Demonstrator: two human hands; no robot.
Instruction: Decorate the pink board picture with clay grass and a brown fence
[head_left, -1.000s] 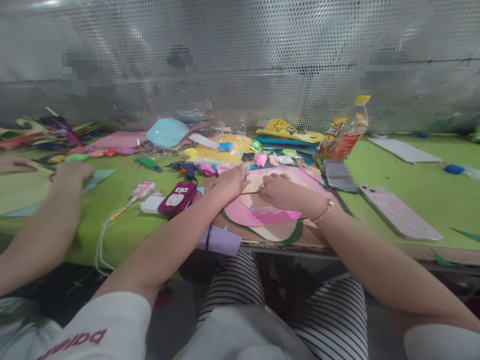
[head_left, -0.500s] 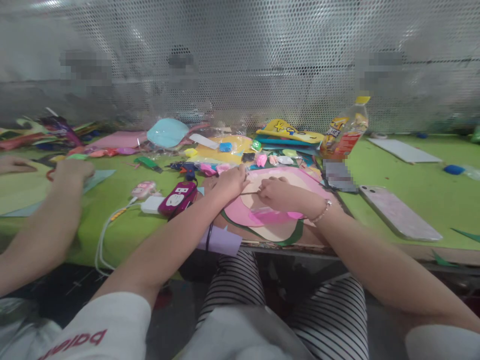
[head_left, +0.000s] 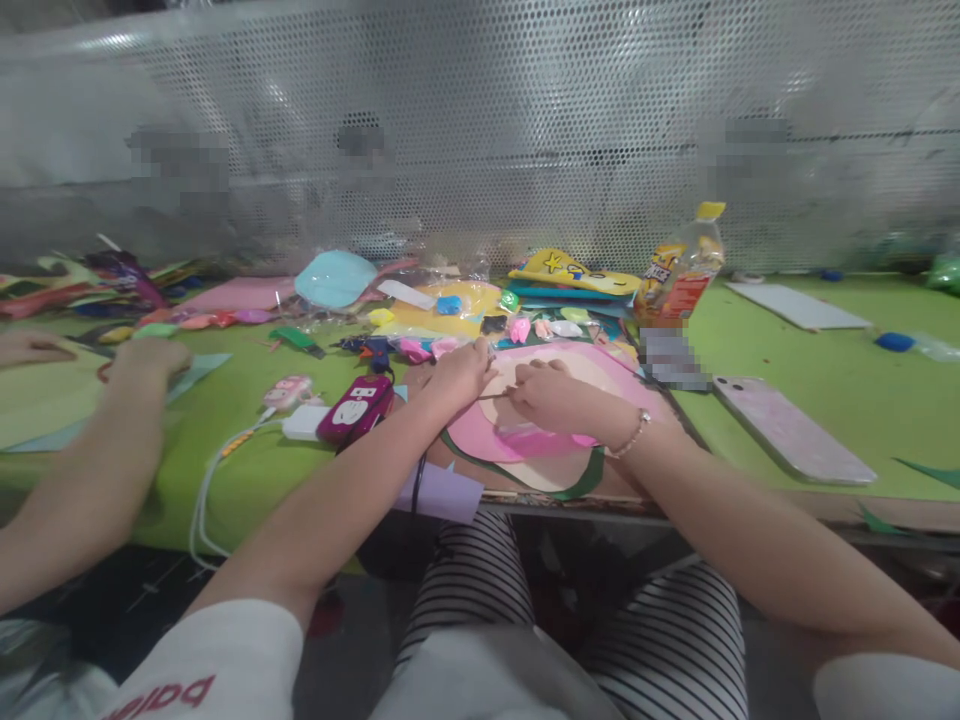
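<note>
In front of me lies a layered cut-out of pink sheet (head_left: 476, 432) with a cream inner piece (head_left: 585, 366) and a dark green edge (head_left: 586, 480) below. My right hand (head_left: 553, 398), wearing a bead bracelet, is closed in a pinch around a thin brown stick (head_left: 495, 394) held low over the cream piece. At the upper left of the cut-out, my left hand (head_left: 466, 374) has its fingers curled together and resting by the pink edge. Whatever its fingertips grip is too small to make out.
A purple device (head_left: 357, 410), white charger (head_left: 303, 421) and cable lie left. Small wrapped clay packs (head_left: 519, 328) and a glue gun (head_left: 373, 352) are behind. A drink bottle (head_left: 686, 270) and phone (head_left: 791, 428) stand and lie right. Another person's hand (head_left: 154, 358) works at far left.
The camera view has shifted slightly. My right hand, still pinching the stick, has moved a little to the left over the cut-out. My left hand stays at about the same place.
</note>
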